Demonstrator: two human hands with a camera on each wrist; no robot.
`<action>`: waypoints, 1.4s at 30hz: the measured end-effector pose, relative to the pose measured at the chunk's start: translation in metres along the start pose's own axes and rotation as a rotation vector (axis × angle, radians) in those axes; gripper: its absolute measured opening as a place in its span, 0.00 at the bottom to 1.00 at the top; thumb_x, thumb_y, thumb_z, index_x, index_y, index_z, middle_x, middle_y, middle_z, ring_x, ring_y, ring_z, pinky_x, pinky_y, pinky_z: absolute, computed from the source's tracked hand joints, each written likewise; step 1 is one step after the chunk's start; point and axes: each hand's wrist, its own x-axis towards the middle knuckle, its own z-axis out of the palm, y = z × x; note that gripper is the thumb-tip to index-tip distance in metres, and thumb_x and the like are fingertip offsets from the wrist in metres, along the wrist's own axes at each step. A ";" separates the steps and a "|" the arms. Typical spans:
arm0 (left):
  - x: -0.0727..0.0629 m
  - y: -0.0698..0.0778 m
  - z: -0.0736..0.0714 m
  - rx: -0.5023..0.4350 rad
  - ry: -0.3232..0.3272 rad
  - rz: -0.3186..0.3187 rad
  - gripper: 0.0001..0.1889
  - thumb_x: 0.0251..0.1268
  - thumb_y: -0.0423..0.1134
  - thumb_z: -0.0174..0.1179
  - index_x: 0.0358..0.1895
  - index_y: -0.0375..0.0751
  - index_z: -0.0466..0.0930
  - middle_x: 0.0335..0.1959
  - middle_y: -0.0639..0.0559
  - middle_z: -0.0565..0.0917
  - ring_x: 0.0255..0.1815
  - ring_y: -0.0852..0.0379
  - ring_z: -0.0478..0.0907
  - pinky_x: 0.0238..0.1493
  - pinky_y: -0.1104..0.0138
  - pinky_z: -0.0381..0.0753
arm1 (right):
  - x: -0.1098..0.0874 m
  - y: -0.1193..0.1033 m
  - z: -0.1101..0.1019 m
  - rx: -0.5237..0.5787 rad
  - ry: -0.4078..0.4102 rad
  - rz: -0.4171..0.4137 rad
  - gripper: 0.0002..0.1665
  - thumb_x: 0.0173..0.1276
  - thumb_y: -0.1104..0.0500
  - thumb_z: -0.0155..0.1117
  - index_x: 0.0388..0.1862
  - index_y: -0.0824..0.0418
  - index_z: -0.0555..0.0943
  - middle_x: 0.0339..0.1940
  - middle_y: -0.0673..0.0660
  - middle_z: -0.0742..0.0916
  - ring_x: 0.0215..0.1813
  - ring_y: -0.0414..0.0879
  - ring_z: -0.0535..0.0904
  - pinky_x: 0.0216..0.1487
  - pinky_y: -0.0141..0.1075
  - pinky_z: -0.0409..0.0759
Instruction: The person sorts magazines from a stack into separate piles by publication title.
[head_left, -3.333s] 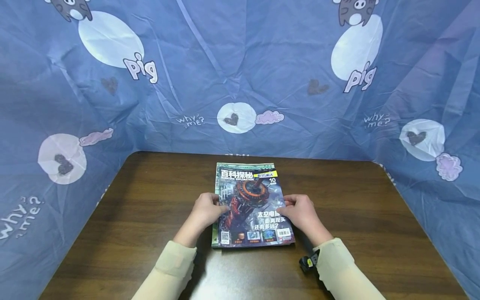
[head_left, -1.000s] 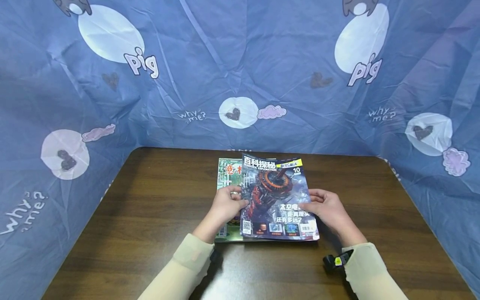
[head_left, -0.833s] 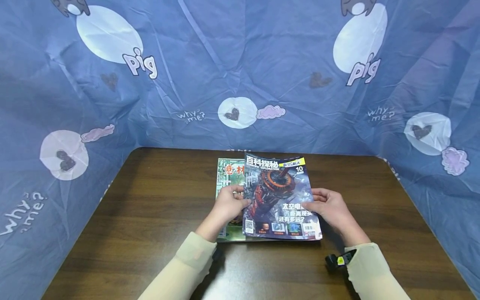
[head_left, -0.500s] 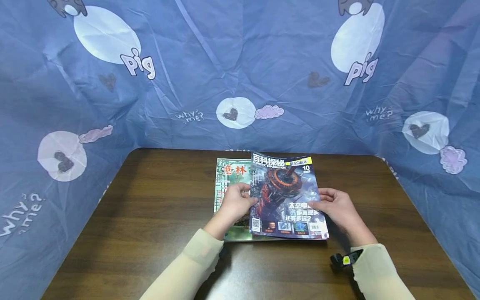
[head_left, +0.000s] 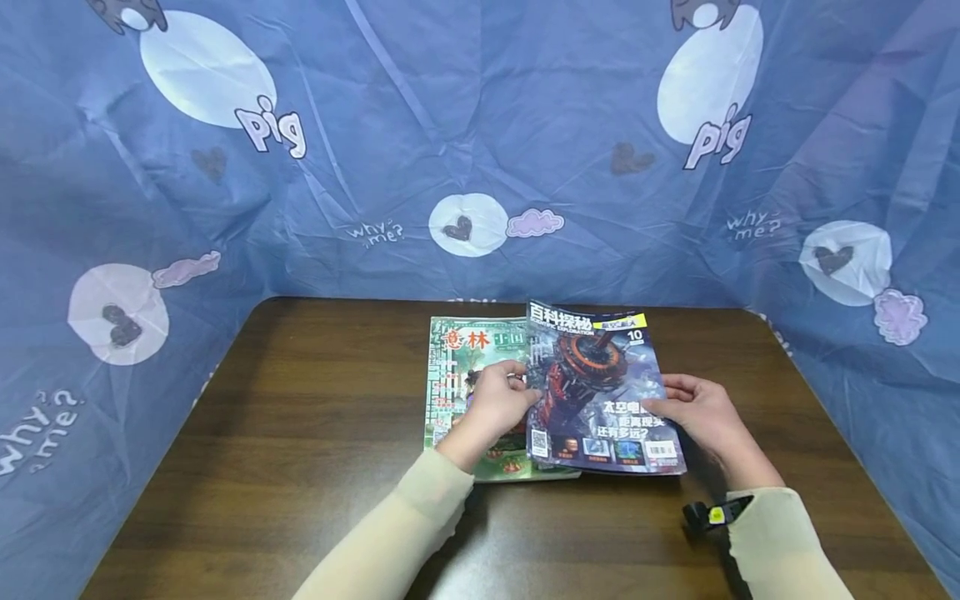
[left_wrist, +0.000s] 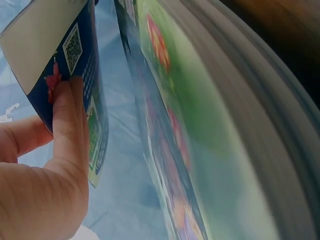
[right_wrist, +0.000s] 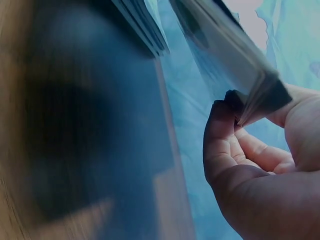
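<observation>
A dark magazine [head_left: 585, 417] with an orange and red machine on its cover is held up by both hands in the head view. My left hand [head_left: 495, 408] pinches its left edge, thumb on the cover. The right hand [head_left: 705, 421] grips the opposite edge, its fingers curled underneath in the right wrist view. Below and to the left lies a green magazine [head_left: 453, 358], partly covered by the left hand and the dark magazine. A gap separates the held magazine [left_wrist: 45, 60] from the green one [left_wrist: 215, 135] in the left wrist view, where layered page edges show beneath the green cover.
The brown wooden table [head_left: 300, 417] extends around the magazines on both sides. A blue printed cloth [head_left: 360, 150] hangs behind and along the sides. A small black device [head_left: 705, 515] is on the right wrist.
Both hands have moved the dark magazine rightward from on top of the green one, lifting it. More of the green cover now shows at the left.
</observation>
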 end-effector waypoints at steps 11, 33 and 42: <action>0.004 0.008 0.017 -0.030 -0.010 -0.011 0.23 0.61 0.28 0.71 0.59 0.28 0.78 0.33 0.47 0.81 0.33 0.54 0.79 0.33 0.63 0.82 | 0.003 0.006 -0.014 0.031 0.005 -0.011 0.40 0.65 0.58 0.76 0.68 0.77 0.70 0.56 0.71 0.83 0.44 0.45 0.83 0.41 0.33 0.83; 0.020 0.021 0.060 0.016 -0.057 -0.003 0.20 0.63 0.32 0.71 0.58 0.32 0.80 0.36 0.49 0.83 0.37 0.54 0.81 0.37 0.62 0.83 | 0.007 0.028 -0.053 0.002 0.071 -0.001 0.41 0.66 0.58 0.75 0.69 0.79 0.68 0.50 0.66 0.85 0.39 0.40 0.83 0.37 0.34 0.84; 0.024 0.030 0.084 -0.005 -0.038 -0.015 0.19 0.62 0.30 0.71 0.55 0.31 0.80 0.34 0.49 0.83 0.36 0.55 0.81 0.38 0.63 0.83 | 0.009 0.035 -0.074 -0.052 0.106 -0.005 0.41 0.67 0.58 0.74 0.68 0.80 0.68 0.53 0.69 0.84 0.38 0.38 0.82 0.36 0.34 0.84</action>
